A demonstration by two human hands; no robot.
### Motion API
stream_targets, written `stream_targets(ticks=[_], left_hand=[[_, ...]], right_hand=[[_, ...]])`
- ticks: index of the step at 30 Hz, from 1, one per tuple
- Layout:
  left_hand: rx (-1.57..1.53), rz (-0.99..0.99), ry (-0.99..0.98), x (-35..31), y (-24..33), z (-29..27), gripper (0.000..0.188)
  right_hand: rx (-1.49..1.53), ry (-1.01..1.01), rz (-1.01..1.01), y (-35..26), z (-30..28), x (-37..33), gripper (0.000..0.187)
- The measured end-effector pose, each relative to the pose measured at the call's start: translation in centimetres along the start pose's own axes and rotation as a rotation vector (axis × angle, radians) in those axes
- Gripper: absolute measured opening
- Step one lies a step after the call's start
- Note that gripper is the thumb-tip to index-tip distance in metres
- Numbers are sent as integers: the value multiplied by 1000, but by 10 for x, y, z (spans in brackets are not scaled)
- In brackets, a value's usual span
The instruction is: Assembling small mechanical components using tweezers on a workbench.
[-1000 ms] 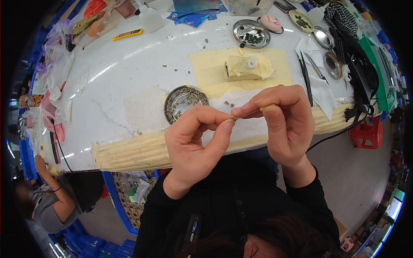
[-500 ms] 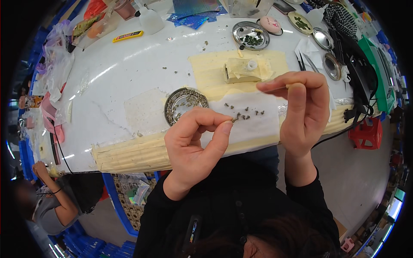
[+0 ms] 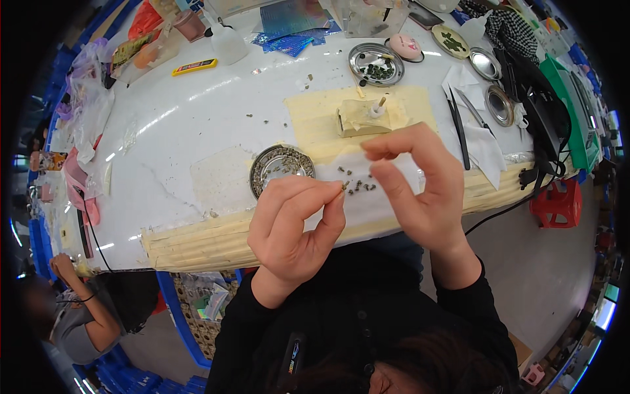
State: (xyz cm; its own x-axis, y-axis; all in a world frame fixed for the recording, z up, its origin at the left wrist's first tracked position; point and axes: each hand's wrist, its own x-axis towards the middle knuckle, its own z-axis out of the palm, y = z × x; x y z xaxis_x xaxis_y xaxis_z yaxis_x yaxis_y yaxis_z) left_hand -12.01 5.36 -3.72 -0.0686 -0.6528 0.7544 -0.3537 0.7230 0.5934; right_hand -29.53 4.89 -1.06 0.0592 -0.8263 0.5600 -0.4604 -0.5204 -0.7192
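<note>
Head view: your left hand [image 3: 292,223] holds a tiny metallic piece [image 3: 344,186] between thumb and forefinger, clamped at the tips, raised over the near edge of the work surface, just left of the white sheet [image 3: 374,213]. Its exact form is too small to make out. Your right hand [image 3: 430,203] hovers over the sheet with thumb and forefinger apart; no object shows between them. Loose small grey-brown pieces [image 3: 357,185] lie on the sheet between your two hands, and more sit in the round metal dish [image 3: 252,172] behind your left fingers. Beyond, a tape-wrapped block [image 3: 354,123] carries a white nozzle-like holder [image 3: 377,111] with a slim stick [image 3: 382,102] standing in it, slightly tilted. Black tweezers [image 3: 457,134] lie to the right, untouched. Judgement: the step in hand is fine handling of a single piece, left fingers acting as the clamp and right fingers free. The next move calls for a steady left pinch and a light, accurate right-hand approach that leaves the loose pieces undisturbed.
</note>
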Motion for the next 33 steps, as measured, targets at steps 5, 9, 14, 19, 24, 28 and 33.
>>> stream_targets(ticks=[5,9,14,19,24,28,33], left_hand=[[0,24,3,1,2,1,21],[-106,-59,-7,0,2,0,22],[-110,-83,-14,0,3,-2,20],[0,-30,-12,0,3,-3,20],[-116,-77,-38,-1,2,-4,19],[-326,-247,-66,-3,2,-3,16],[-459,-348,-112,-7,0,-5,14]], right_hand=[[303,-83,157,-7,10,-14,12],[404,-90,192,-5,11,-15,10],[464,-104,226,-4,12,-17,9],[-36,14,-252,-2,15,-15,17],[136,-20,-152,-2,15,-17,19],[428,-71,80,2,14,-19,16],[609,-108,174,4,14,-21,15]])
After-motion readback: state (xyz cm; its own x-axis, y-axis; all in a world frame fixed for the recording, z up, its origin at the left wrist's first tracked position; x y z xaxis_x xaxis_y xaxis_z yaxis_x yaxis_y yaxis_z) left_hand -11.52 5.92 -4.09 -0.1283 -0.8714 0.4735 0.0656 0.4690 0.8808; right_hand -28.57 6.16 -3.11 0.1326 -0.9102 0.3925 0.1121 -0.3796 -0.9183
